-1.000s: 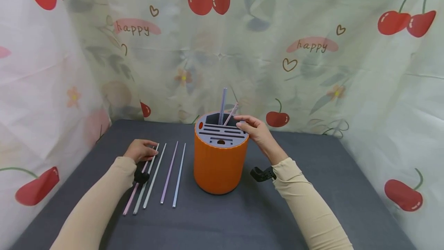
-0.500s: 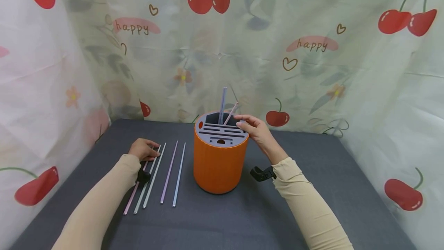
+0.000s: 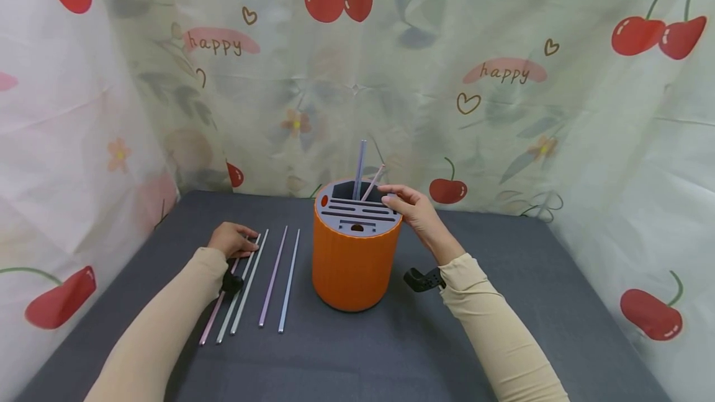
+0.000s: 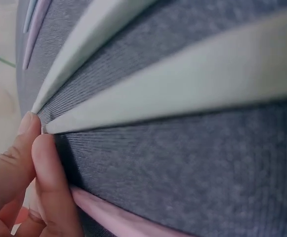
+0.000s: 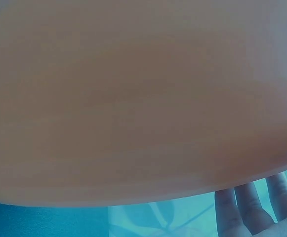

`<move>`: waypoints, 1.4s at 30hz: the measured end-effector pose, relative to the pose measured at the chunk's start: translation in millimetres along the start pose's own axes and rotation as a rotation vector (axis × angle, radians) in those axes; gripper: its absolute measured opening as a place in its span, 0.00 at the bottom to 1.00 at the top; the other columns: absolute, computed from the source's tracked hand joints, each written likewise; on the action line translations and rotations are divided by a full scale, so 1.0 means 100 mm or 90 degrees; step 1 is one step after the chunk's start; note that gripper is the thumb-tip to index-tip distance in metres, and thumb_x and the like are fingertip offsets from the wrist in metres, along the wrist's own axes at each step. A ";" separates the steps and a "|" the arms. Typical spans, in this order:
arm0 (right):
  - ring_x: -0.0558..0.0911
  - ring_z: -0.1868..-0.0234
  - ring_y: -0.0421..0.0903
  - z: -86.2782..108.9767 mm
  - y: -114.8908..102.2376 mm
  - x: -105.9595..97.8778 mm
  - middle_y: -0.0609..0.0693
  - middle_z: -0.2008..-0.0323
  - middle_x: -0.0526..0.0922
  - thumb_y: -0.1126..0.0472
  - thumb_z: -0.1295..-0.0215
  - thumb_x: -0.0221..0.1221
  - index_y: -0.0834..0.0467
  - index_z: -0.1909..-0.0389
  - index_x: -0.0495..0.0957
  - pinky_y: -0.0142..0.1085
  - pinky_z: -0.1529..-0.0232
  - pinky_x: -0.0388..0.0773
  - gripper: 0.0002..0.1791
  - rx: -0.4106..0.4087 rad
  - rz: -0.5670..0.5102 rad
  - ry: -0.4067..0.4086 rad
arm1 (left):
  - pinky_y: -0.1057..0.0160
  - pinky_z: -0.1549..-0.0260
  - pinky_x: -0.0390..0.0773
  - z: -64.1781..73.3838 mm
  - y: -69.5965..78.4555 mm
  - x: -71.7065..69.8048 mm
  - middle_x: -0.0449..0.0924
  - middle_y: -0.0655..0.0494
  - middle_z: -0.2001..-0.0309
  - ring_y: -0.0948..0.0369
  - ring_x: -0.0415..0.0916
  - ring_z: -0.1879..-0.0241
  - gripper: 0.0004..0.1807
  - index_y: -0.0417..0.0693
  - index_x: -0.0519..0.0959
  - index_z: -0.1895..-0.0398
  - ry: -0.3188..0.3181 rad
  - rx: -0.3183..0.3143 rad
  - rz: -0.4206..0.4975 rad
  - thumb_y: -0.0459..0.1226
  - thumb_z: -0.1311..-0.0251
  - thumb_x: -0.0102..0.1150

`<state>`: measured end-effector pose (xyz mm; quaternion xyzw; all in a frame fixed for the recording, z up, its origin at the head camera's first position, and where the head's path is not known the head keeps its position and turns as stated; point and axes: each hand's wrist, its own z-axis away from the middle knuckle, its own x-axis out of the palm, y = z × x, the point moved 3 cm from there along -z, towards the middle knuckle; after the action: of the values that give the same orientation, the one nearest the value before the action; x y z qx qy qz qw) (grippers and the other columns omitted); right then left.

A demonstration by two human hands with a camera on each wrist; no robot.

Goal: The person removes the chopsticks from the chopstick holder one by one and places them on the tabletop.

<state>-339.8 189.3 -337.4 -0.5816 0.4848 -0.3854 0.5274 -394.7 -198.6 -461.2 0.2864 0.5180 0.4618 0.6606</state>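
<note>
Several thin chopsticks lie on the table to the left of an orange utensil holder [image 3: 353, 268]. My left hand [image 3: 232, 240] pinches the far end of a silver chopstick [image 3: 228, 316] between thumb and finger; in the left wrist view its tip [image 4: 59, 126] sits at the fingertips. A second silver chopstick [image 3: 247, 290] lies just right of it, a pink one [image 3: 211, 321] just left. My right hand [image 3: 419, 216] grips the holder's right rim, some fingers [image 5: 252, 207] showing behind its wall. A bluish chopstick [image 3: 359, 169] and a pink one [image 3: 373, 182] stand in the holder's rear opening.
A purple chopstick [image 3: 273, 278] and a blue one [image 3: 290, 278] lie between the silver pair and the holder. The holder's grey top [image 3: 357, 226] has slots. A dark cloth [image 3: 503, 303] covers the table; a cherry-print curtain [image 3: 251, 123] hangs behind and at both sides.
From one second to half a second ago, my left hand shifted slightly right along with the end of the silver chopstick, and has barely moved since. My right hand stays on the holder.
</note>
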 end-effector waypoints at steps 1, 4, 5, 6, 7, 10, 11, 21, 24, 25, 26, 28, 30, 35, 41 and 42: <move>0.78 0.56 0.46 0.00 0.00 0.00 0.50 0.54 0.77 0.54 0.39 0.60 0.53 0.50 0.77 0.35 0.52 0.77 0.17 -0.001 0.000 0.000 | 0.64 0.76 0.82 0.00 0.00 -0.01 0.78 0.45 0.68 0.63 0.79 0.79 0.24 0.32 0.77 0.50 -0.003 -0.002 0.005 0.23 0.56 0.67; 0.77 0.56 0.46 0.00 0.02 -0.01 0.49 0.53 0.77 0.54 0.38 0.60 0.54 0.49 0.77 0.35 0.52 0.77 0.17 -0.004 0.002 -0.001 | 0.64 0.73 0.82 0.01 0.04 -0.06 0.80 0.47 0.69 0.63 0.79 0.77 0.24 0.32 0.76 0.50 -0.035 0.003 0.064 0.24 0.54 0.67; 0.77 0.56 0.46 0.00 0.02 -0.01 0.49 0.53 0.77 0.54 0.38 0.60 0.54 0.49 0.76 0.35 0.52 0.77 0.18 -0.005 0.002 -0.002 | 0.64 0.70 0.83 0.05 0.09 -0.08 0.80 0.48 0.69 0.63 0.80 0.76 0.25 0.32 0.75 0.48 -0.048 0.005 0.091 0.24 0.52 0.66; 0.77 0.56 0.46 0.00 0.02 -0.01 0.49 0.53 0.77 0.54 0.39 0.60 0.54 0.49 0.76 0.35 0.52 0.77 0.18 -0.005 0.003 -0.003 | 0.64 0.66 0.82 0.09 0.17 -0.11 0.80 0.49 0.69 0.63 0.80 0.74 0.26 0.32 0.72 0.45 -0.069 0.012 0.118 0.25 0.51 0.65; 0.77 0.56 0.46 0.01 0.02 -0.01 0.49 0.53 0.77 0.53 0.39 0.60 0.55 0.48 0.76 0.34 0.52 0.77 0.19 -0.005 0.003 -0.004 | 0.63 0.63 0.82 0.13 0.27 -0.14 0.79 0.50 0.67 0.64 0.80 0.73 0.28 0.31 0.69 0.42 -0.089 0.024 0.148 0.25 0.48 0.63; 0.77 0.57 0.45 0.01 0.01 -0.02 0.49 0.54 0.77 0.53 0.38 0.60 0.56 0.47 0.75 0.34 0.53 0.77 0.20 -0.003 0.000 -0.002 | 0.61 0.50 0.76 0.34 0.73 -0.20 0.75 0.46 0.54 0.66 0.79 0.67 0.32 0.34 0.59 0.34 -0.131 0.077 0.219 0.29 0.41 0.57; 0.77 0.57 0.45 0.02 0.01 -0.02 0.49 0.54 0.77 0.53 0.38 0.60 0.56 0.47 0.75 0.34 0.53 0.77 0.20 -0.003 0.000 0.000 | 0.60 0.47 0.74 0.42 0.91 -0.21 0.72 0.46 0.49 0.67 0.78 0.65 0.32 0.36 0.58 0.33 -0.146 0.100 0.238 0.30 0.39 0.56; 0.77 0.57 0.45 -0.01 0.02 -0.02 0.48 0.53 0.77 0.54 0.38 0.60 0.58 0.46 0.74 0.34 0.53 0.77 0.21 -0.004 -0.002 -0.011 | 0.58 0.45 0.72 1.03 2.42 0.21 0.66 0.46 0.42 0.53 0.70 0.46 0.25 0.42 0.68 0.38 -0.204 0.268 0.368 0.30 0.41 0.57; 0.77 0.57 0.44 0.00 0.04 -0.03 0.48 0.54 0.77 0.55 0.37 0.59 0.59 0.45 0.73 0.33 0.54 0.77 0.21 -0.005 0.007 -0.010 | 0.58 0.46 0.73 1.07 2.59 0.47 0.69 0.45 0.45 0.52 0.72 0.48 0.23 0.40 0.70 0.41 -0.215 0.267 0.337 0.30 0.41 0.57; 0.77 0.58 0.44 0.00 0.04 -0.04 0.48 0.54 0.77 0.55 0.37 0.58 0.59 0.45 0.73 0.33 0.54 0.77 0.21 -0.004 0.007 -0.009 | 0.59 0.47 0.74 1.06 2.62 0.54 0.71 0.45 0.46 0.53 0.73 0.49 0.23 0.40 0.70 0.42 -0.216 0.262 0.321 0.30 0.41 0.58; 0.77 0.58 0.44 0.00 0.04 -0.04 0.48 0.54 0.77 0.56 0.36 0.58 0.60 0.45 0.73 0.33 0.55 0.77 0.21 -0.004 0.008 -0.009 | 0.59 0.49 0.75 1.05 2.64 0.61 0.72 0.45 0.47 0.53 0.74 0.49 0.22 0.40 0.71 0.43 -0.214 0.256 0.305 0.31 0.42 0.58; 0.77 0.58 0.44 0.00 0.05 -0.04 0.48 0.55 0.77 0.56 0.36 0.58 0.60 0.44 0.72 0.33 0.54 0.77 0.21 -0.001 0.007 -0.011 | 0.59 0.50 0.76 1.03 2.64 0.72 0.73 0.45 0.48 0.53 0.74 0.50 0.22 0.40 0.72 0.43 -0.218 0.240 0.278 0.31 0.42 0.59; 0.77 0.58 0.45 0.00 0.05 -0.03 0.49 0.56 0.77 0.56 0.36 0.57 0.60 0.45 0.72 0.33 0.54 0.77 0.21 0.002 0.003 -0.013 | 0.59 0.51 0.77 1.00 2.63 0.79 0.74 0.46 0.49 0.53 0.75 0.50 0.21 0.41 0.73 0.44 -0.221 0.220 0.262 0.30 0.43 0.59; 0.77 0.58 0.45 0.01 0.04 -0.02 0.49 0.56 0.77 0.56 0.35 0.57 0.60 0.45 0.72 0.33 0.54 0.77 0.21 0.007 -0.002 -0.011 | 0.57 0.53 0.78 0.96 2.59 0.88 0.74 0.45 0.50 0.51 0.76 0.52 0.19 0.39 0.74 0.48 -0.238 0.184 0.230 0.27 0.45 0.60; 0.77 0.59 0.44 0.00 0.03 -0.01 0.48 0.57 0.77 0.58 0.35 0.56 0.63 0.44 0.71 0.32 0.54 0.77 0.21 0.005 -0.010 -0.012 | 0.58 0.58 0.80 0.97 2.59 0.89 0.74 0.45 0.54 0.51 0.78 0.56 0.17 0.38 0.75 0.52 -0.235 0.181 0.180 0.25 0.47 0.61; 0.77 0.59 0.44 0.00 0.03 0.00 0.48 0.57 0.77 0.58 0.34 0.56 0.63 0.44 0.71 0.32 0.54 0.77 0.21 0.005 -0.012 -0.014 | 0.58 0.58 0.81 0.98 2.59 0.89 0.74 0.45 0.54 0.51 0.78 0.57 0.17 0.38 0.75 0.53 -0.234 0.182 0.180 0.25 0.47 0.61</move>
<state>-340.4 189.5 -340.8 -0.5879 0.4723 -0.3859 0.5313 -379.9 -2.2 -247.0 0.5249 0.4045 0.4118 0.6255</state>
